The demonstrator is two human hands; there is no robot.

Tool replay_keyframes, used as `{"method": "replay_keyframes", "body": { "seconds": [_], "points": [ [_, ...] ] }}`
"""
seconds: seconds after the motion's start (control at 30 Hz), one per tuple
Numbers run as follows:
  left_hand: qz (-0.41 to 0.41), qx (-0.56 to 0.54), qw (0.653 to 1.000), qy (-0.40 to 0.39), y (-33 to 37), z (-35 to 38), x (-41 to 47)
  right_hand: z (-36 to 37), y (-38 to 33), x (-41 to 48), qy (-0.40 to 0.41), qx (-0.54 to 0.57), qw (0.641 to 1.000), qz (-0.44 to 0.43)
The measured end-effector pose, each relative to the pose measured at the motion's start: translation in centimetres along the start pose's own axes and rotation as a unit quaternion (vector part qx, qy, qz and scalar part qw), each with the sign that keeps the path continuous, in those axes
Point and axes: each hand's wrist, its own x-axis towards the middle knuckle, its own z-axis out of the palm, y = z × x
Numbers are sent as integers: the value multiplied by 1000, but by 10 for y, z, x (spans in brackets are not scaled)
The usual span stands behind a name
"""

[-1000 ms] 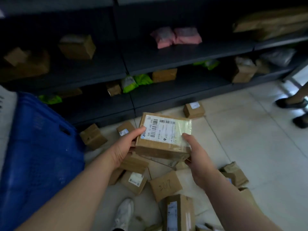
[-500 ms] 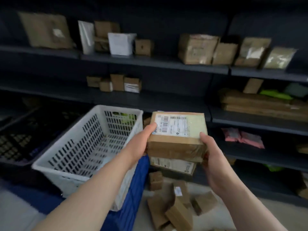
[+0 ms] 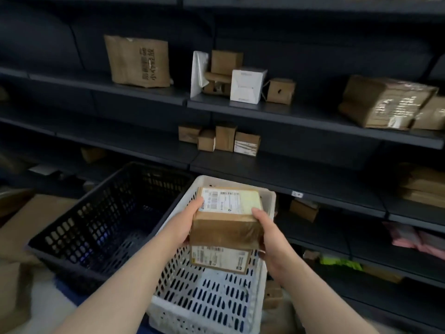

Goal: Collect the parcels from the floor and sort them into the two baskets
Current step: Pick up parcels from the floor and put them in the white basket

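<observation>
Cardboard fills your grasp in the head view: a top parcel (image 3: 226, 213) with a white label facing up, stacked on a lower parcel (image 3: 219, 259) whose label faces you. Your left hand (image 3: 185, 225) grips the stack's left side, thumb on the near left corner of the top label. Your right hand (image 3: 267, 235) clamps the right side, thumb laid over the top parcel's right edge and fingers (image 3: 261, 254) curled under the lower parcel.

The stack hangs over the far half of the white basket (image 3: 269, 196), just short of its far rim and above its slotted floor. The black basket (image 3: 96, 227) stands just beside it on the left; whether their rims touch is unclear. Dark shelves (image 3: 289, 179) run behind both.

You seem to be at the sorting step, with the drop not yet made. If both parcels belong here, lower the stack level and loosen both hands together. If one belongs in the black basket, first lift the top parcel off with your left hand, supporting the lower one from beneath.
</observation>
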Motion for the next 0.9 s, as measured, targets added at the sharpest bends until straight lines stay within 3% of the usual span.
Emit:
{"method": "replay_keyframes", "body": {
  "seconds": [0.2, 0.4, 0.7, 0.9],
  "points": [
    [-69, 12, 997, -18, -23, -41, 96, 49, 27, 78, 53, 7, 992, 114],
    [-141, 41, 989, -23, -56, -31, 182, 56, 47, 130, 121, 126, 966, 192],
    [-133, 42, 989, -47, -78, 9, 244, 32, 95, 215, 202, 301, 899, 245],
    [-206, 80, 974, -48, -126, 17, 265, 22, 122, 258, 241, 265, 897, 259]
  ]
}}
